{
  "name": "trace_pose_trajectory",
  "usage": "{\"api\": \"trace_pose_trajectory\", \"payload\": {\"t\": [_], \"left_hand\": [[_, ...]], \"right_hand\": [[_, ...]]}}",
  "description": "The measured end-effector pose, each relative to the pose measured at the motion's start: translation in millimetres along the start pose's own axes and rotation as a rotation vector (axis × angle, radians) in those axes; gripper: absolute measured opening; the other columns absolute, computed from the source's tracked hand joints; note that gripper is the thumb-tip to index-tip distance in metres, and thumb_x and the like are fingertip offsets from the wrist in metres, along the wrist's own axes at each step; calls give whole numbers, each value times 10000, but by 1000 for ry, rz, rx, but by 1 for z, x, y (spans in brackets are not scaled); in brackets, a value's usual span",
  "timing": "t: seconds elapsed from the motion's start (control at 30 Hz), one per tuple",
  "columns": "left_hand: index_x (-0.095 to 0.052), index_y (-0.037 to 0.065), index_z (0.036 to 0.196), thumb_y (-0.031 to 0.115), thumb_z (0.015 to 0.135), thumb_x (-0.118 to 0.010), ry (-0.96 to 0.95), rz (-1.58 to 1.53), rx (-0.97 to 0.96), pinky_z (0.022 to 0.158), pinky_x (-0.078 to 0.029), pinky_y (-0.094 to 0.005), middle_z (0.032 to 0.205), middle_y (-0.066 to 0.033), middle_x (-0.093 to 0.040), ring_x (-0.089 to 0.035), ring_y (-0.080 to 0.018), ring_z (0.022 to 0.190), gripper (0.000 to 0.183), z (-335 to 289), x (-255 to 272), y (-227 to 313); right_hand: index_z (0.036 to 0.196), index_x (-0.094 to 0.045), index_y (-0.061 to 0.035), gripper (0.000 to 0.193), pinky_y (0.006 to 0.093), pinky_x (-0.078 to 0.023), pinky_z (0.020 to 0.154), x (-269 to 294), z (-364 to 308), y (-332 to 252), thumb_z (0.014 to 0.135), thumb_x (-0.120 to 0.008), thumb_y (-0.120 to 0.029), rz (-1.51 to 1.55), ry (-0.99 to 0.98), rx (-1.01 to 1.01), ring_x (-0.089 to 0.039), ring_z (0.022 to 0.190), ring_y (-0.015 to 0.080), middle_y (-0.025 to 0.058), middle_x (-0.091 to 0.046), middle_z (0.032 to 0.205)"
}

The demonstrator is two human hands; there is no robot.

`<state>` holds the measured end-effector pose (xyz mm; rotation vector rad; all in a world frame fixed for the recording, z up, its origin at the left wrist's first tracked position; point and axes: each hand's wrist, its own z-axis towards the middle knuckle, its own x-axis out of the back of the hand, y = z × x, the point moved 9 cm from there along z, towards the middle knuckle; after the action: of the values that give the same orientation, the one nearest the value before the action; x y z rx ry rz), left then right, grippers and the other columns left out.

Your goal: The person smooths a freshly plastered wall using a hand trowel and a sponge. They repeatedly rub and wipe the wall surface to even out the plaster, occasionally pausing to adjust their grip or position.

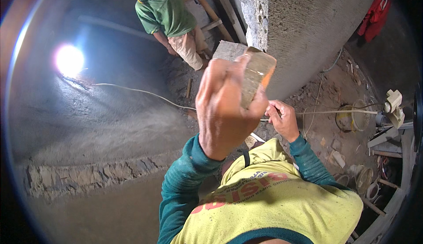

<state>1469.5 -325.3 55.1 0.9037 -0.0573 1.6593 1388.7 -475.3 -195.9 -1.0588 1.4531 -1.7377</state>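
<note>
My left hand (224,107) is raised in front of me, its fingers closed round a flat, shiny brownish-yellow piece (259,72) with rounded corners; its exact kind cannot be made out. Beyond the fingertips shows a grey, flat-faced piece (229,50); whether it joins the shiny piece is unclear. To the right and lower, my right hand (283,119) has its fingers curled in a pinch on a pale cable (341,111). That cable appears on both sides of the hand, and my left hand hides part of its run.
A bright lamp (69,61) glares by the grey wall at left. Ahead stands a person (169,19) in a green shirt near wooden poles. A rough concrete column (304,28) rises front right. Buckets (346,118), rubble and a wooden frame (398,200) lie right.
</note>
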Motion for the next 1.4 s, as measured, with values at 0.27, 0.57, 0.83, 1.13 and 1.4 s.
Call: {"api": "trace_pose_trajectory", "payload": {"t": [0.27, 0.57, 0.83, 1.13, 1.4], "left_hand": [[-656, -62, 1246, 80, 665, -814, -45, -17, -69, 777, -547, -449, 1030, -176, -542, -617, -367, 911, 619, -7, -14, 14], [-706, 33, 1248, 310, 829, -800, -123, -265, -107, 803, -577, -400, 1083, -148, -718, -694, -266, 915, 511, -23, -10, 18], [-509, -9, 1485, 294, 1001, -561, -136, -1661, 759, 967, -552, -326, 1320, -120, -660, -675, -188, 1116, 573, -60, -49, -84], [-552, 1, 1436, 204, 1064, -489, -177, -1332, 694, 960, -552, -319, 1264, -55, -657, -662, -127, 1093, 428, -62, -60, -102], [-482, 38, 1524, 227, 1071, -591, -21, -1651, 1035, 1068, -509, -387, 1380, -57, -625, -623, -180, 1235, 502, -135, -76, -123]], "right_hand": [[1087, -759, 12, 274, 301, -550, 610, -3, 1, -16, 1043, -664, -242, -152, 4, 173, -703, 696, 137, 97, -750, 869], [1207, -716, -9, 406, 416, -571, 767, 7, -4, 26, 947, -757, -319, -284, 116, 379, -741, 846, 276, 129, -759, 937], [1128, -779, -27, 264, 305, -512, 586, -1, 6, 10, 1047, -624, -226, -76, -20, -2, -654, 602, 123, 74, -735, 783], [1182, -778, -25, 349, 293, -538, 620, -2, 3, 28, 1071, -614, -312, -109, -59, -62, -686, 648, 112, 65, -743, 796], [1224, -764, -52, 334, 262, -543, 624, -56, -20, 65, 1079, -618, -315, 122, -365, -243, -670, 658, 89, 29, -752, 872]]}}
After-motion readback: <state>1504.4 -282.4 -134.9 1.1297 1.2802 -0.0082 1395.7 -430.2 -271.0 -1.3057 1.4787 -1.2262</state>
